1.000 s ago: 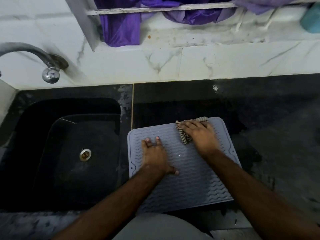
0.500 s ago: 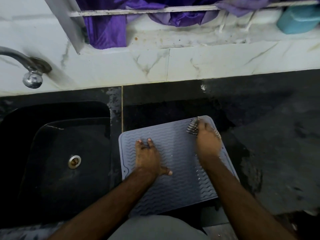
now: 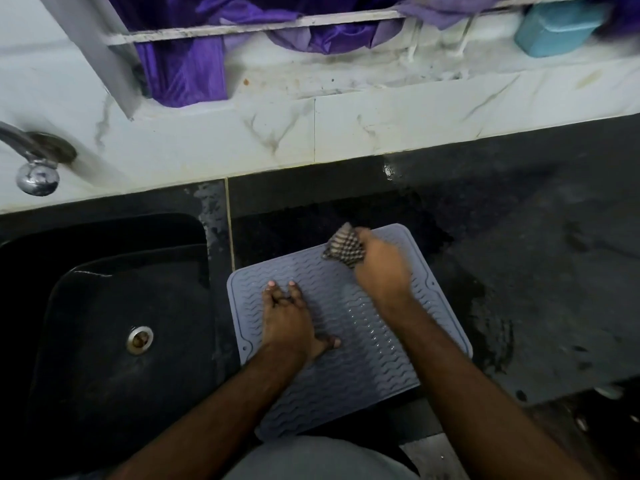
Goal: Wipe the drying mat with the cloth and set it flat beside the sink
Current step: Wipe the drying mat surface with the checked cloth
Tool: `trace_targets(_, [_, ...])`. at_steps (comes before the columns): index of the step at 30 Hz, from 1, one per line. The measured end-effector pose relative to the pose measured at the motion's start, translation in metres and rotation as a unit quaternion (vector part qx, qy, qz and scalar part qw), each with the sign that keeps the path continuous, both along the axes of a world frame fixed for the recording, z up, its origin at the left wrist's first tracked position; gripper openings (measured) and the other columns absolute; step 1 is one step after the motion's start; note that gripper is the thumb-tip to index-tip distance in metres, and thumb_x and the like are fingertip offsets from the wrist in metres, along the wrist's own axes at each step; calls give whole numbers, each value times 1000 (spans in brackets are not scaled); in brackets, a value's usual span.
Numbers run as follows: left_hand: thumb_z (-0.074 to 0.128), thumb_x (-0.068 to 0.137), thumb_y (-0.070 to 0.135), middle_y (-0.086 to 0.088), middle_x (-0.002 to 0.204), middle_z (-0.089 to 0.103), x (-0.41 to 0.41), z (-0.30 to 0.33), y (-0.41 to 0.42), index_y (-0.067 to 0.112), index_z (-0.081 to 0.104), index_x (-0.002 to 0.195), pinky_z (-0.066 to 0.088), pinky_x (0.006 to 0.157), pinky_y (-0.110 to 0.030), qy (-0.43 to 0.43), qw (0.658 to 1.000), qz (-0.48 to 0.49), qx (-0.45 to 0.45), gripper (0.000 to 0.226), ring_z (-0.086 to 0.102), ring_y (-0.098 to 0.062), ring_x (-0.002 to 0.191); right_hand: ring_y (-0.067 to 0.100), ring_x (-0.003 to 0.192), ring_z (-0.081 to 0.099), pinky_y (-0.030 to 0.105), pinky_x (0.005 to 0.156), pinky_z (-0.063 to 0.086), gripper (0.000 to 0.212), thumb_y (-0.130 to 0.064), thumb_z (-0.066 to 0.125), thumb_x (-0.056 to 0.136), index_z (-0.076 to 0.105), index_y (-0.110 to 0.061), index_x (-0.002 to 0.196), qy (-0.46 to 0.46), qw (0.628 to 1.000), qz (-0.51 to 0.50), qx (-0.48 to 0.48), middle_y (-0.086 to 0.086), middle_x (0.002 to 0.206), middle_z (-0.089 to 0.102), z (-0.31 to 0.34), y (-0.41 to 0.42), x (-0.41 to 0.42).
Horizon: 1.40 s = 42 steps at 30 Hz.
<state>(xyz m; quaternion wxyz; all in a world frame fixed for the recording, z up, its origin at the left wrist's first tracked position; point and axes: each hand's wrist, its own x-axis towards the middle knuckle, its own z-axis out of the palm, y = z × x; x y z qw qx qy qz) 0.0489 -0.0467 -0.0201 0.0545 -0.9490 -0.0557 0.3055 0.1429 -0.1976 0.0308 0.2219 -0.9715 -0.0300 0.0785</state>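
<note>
A grey ribbed drying mat [image 3: 360, 368] lies flat on the black counter, just right of the black sink [image 3: 104, 341]. My left hand [image 3: 287, 320] presses flat on the mat's left half, fingers spread. At the mat's far edge my right hand [image 3: 381, 268] grips a dark checked cloth [image 3: 343, 249], which bunches out past the fingers. The hand and cloth are blurred.
A chrome tap [image 3: 34, 164] juts out over the sink's far left. White marble wall tiles [image 3: 381, 126] run behind the counter. Above hang purple fabric [image 3: 183, 74] on a white rack and a teal container [image 3: 557, 26]. The wet black counter [image 3: 536, 271] stretches to the right.
My right hand has swept the cloth across the mat's far edge, right and then back toward the middle. The left hand stays pressed on the mat. The camera has shifted.
</note>
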Motion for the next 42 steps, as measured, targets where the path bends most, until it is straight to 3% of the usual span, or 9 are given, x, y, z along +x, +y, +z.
trace_targets(4, [31, 66, 100, -44, 156, 0, -2, -3, 1, -10, -17, 151, -2, 122, -58, -5, 1000, -7, -3, 147, -5, -53, 149, 36, 104, 64, 46, 83, 52, 50, -18, 53, 95, 43, -25, 144, -33, 997, -64, -31, 12, 119, 66, 5, -40, 21])
trace_targets(8, [31, 67, 99, -45, 156, -3, -6, -3, 2, -9, -18, 151, -3, 122, -58, -23, 1000, -5, -17, 146, -8, -53, 149, 39, 142, 35, 59, 116, 28, 67, -8, 46, 97, 16, -11, 158, 66, 984, -40, -162, 19, 158, 31, -28, -31, 20])
trace_targets(11, [34, 69, 98, -44, 156, -7, -9, -1, 2, -8, -19, 151, -4, 122, -57, -26, 999, 7, -33, 144, -10, -52, 149, 47, 149, 10, 67, 115, 19, 60, -8, 31, 103, 7, -2, 157, 108, 966, -29, -235, 27, 163, 9, -58, 2, 0])
trace_targets(14, [39, 69, 96, -44, 155, -10, -7, 2, 2, -7, -19, 151, -5, 122, -57, -11, 999, 8, -40, 144, -11, -53, 148, 49, 147, 16, 68, 113, 23, 56, -17, 33, 104, 17, -6, 156, 93, 967, -31, -234, 27, 162, 15, -63, 35, -11])
trace_targets(20, [38, 83, 83, -41, 156, -14, -10, -1, 4, -6, -20, 151, -4, 120, -62, -12, 998, -53, -25, 126, -16, -58, 145, 34, 136, 42, 51, 109, 39, 49, -34, 56, 95, 45, -22, 142, 68, 987, 107, -94, 12, 149, 47, -46, 81, -51])
trace_targets(30, [30, 69, 98, -49, 152, -9, -5, -7, 5, -9, -19, 150, -2, 121, -61, -13, 1000, -20, -18, 143, -8, -57, 146, 9, 96, 64, 18, 76, 50, 42, -12, 61, 95, 58, -26, 134, -17, 976, -104, 191, -6, 110, 70, 17, -32, 21])
trace_targets(33, [30, 70, 98, -48, 152, -11, -6, -8, 5, -9, -20, 150, -3, 121, -60, -15, 999, -20, -25, 143, -10, -57, 146, 27, 111, 64, 39, 95, 54, 49, -4, 51, 95, 52, -22, 141, -39, 987, -122, 98, 10, 127, 66, 2, -43, 34])
trace_targets(38, [33, 69, 98, -47, 153, -11, -5, -5, 4, -8, -21, 150, -5, 121, -60, -13, 999, -7, -30, 144, -11, -56, 147, 34, 143, 36, 49, 117, 29, 57, -9, 47, 97, 31, -7, 151, 59, 985, -66, -147, 20, 155, 38, -52, -12, 24])
trace_targets(42, [38, 69, 96, -46, 153, -11, -6, 0, 4, -9, -20, 150, -6, 121, -60, -6, 999, -2, -38, 145, -10, -57, 146, 34, 145, 29, 53, 118, 25, 57, -16, 39, 98, 27, -5, 153, 40, 981, -49, -181, 19, 158, 30, -69, 38, 4])
